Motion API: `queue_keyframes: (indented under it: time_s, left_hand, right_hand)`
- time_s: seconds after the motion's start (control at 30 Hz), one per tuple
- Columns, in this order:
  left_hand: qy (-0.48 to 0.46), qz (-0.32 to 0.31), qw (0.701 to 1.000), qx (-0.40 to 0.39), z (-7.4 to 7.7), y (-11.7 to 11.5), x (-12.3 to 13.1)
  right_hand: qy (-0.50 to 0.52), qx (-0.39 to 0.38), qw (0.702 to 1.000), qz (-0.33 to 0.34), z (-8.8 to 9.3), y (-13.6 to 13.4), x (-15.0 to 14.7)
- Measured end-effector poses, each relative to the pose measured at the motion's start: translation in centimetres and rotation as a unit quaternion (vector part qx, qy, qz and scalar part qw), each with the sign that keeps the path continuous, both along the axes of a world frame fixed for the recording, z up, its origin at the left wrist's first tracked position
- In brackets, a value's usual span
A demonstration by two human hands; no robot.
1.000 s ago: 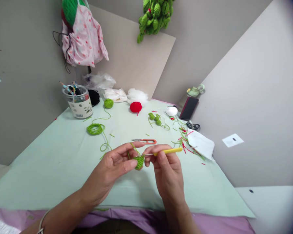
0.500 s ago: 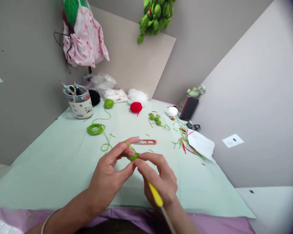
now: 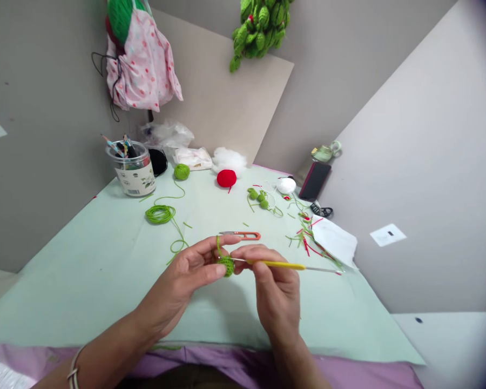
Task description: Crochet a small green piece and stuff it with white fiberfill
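My left hand (image 3: 182, 283) pinches a small green crochet piece (image 3: 227, 265) between thumb and fingers, with green yarn looped over the forefinger. My right hand (image 3: 276, 289) is closed on a yellow-handled crochet hook (image 3: 281, 265); its metal tip is in the green piece and its handle points right. Both hands hover above the pale green table cover (image 3: 85, 281), near its front middle. The yarn trails left to a loose green coil (image 3: 159, 214).
Orange thread snips (image 3: 240, 235) lie just beyond the hands. Further back are a clear jar of tools (image 3: 132, 170), a small green yarn ball (image 3: 181, 172), a red crochet piece (image 3: 226, 178) by white stuffing, small green pieces (image 3: 258, 196), yarn scraps, white paper (image 3: 332, 240) and a phone (image 3: 314, 180).
My right hand has swung the hook from pointing down toward me to lying level, handle to the right. The green piece stays pinched in my left hand.
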State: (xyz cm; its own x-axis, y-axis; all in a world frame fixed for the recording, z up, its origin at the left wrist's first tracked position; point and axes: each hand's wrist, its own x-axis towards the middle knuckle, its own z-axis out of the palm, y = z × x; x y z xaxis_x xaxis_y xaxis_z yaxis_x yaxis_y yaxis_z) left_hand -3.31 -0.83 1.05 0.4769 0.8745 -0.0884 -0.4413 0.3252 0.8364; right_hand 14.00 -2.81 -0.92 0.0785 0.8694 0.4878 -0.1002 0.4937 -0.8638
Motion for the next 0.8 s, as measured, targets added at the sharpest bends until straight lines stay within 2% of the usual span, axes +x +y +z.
queue_keyframes:
  time_s: [0.1,0.27,0.37,0.47,0.53,0.63,0.73,0.8]
  left_hand:
    - [0.015,0.011,1.000,-0.002,-0.3,-0.1,-0.1]
    - [0.083,0.044,0.994,0.049,-0.7,0.0,-0.8]
    - [0.088,0.036,0.994,0.051,-0.5,0.2,-1.2]
    - [0.066,0.019,0.997,0.034,-0.2,0.2,-1.1]
    - [0.051,0.003,0.998,0.031,-0.1,0.1,-0.7]
    - [0.040,-0.003,0.999,0.034,-0.2,-0.2,-0.2]
    - [0.044,0.045,0.998,0.017,-0.5,-0.4,0.3]
    - [0.035,0.073,0.997,-0.006,-0.7,-0.5,0.6]
  right_hand:
    - [-0.026,0.006,0.999,-0.022,0.2,-0.5,-0.1]
    - [-0.131,0.076,0.985,-0.081,1.2,-1.6,0.2]
    - [-0.074,0.043,0.994,-0.068,1.4,-1.7,0.5]
    - [0.034,-0.029,0.999,-0.011,1.2,-1.1,0.5]
    - [0.057,-0.052,0.997,0.009,0.8,-0.7,0.3]
    - [0.012,-0.022,0.999,-0.026,0.3,-0.5,-0.2]
    - [-0.071,0.034,0.994,-0.080,-0.1,-0.9,-0.7]
    - [-0.167,0.091,0.974,-0.126,-0.5,-1.2,-0.9]
